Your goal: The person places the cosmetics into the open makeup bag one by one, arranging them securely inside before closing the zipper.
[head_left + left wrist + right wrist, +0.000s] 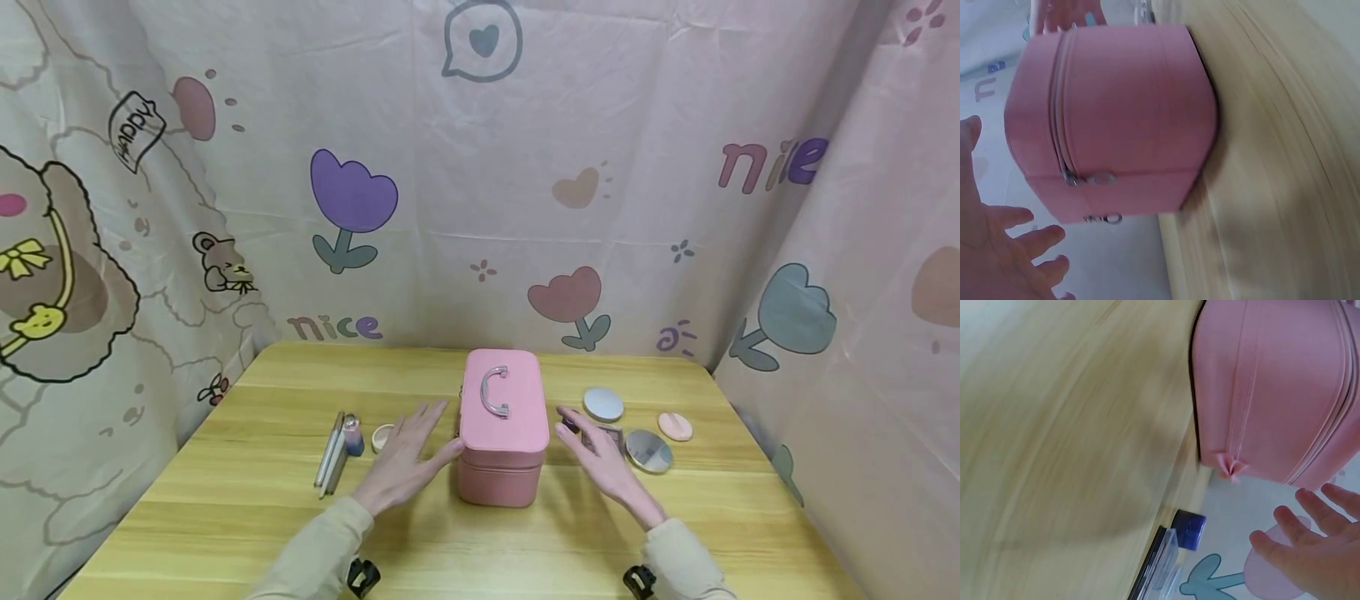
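Observation:
A pink cosmetic case [504, 475] with a silver carrying handle [486, 392] stands upright on the wooden table, its lid down. My left hand [405, 457] is spread just left of it, fingers straight and holding nothing. On the other side my right hand [600, 460] is held with fingers extended, also holding nothing. Zipper pulls [1094, 179] hang at the end of the zipper in the left wrist view. A small pink bow [1230, 466] decorates the case in the right wrist view.
Slim tubes [331, 454], a pink-and-blue bottle [352, 435] and a small round item [382, 437] lie left. Right are a white disc [603, 403], a round mirror [649, 452], a pink puff [675, 427], a flat clear-lidded case [1159, 565] and a dark blue cap [1189, 529].

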Demonstrator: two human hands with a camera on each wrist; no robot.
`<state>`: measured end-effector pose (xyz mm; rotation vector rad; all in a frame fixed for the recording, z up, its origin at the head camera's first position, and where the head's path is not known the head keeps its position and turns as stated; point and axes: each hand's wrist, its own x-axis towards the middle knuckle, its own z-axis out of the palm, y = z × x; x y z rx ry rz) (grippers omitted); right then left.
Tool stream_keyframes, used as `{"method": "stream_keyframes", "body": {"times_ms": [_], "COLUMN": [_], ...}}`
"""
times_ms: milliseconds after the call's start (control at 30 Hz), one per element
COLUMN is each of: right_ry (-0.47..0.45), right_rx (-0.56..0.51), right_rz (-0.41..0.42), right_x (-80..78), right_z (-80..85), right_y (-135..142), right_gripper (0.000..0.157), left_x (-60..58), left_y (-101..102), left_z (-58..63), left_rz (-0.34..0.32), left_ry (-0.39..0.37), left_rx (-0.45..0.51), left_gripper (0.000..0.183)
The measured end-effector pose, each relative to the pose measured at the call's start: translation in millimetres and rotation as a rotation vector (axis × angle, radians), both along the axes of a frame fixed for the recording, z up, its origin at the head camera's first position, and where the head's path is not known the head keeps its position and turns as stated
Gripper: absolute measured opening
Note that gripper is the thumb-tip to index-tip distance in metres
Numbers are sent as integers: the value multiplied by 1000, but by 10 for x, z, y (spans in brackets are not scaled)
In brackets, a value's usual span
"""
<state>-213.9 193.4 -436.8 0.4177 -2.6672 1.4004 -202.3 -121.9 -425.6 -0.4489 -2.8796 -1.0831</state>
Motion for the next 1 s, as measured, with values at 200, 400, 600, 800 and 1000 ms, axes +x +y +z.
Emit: {"method": "stream_keyframes", "body": {"times_ms": [200,400,600,800,1000], "right_ry": [-16,-22,-33,-24,-37], "right_rx": [-67,-98,-100,-122,-142], "right_rz": [65,119,118,115,83], "right_x": [-2,-12,-7,-10,-25], "right_z": [17,29,27,17,8], "right_y": [-72,-119,-147,-162,-186], "right_gripper": [50,50,49,50,51], "left_x": [37,34,15,-15,-39], "left_y": [106,178,201,212,224], "left_z": [24,28,4,-13,-28], "left_rz": [34,7,-34,-61,-85], "left_ry": [-104,-131,-101,-70,-72], "left_rx": [102,157,181,204,261], "left_gripper": [83,83,80,79,78]}}
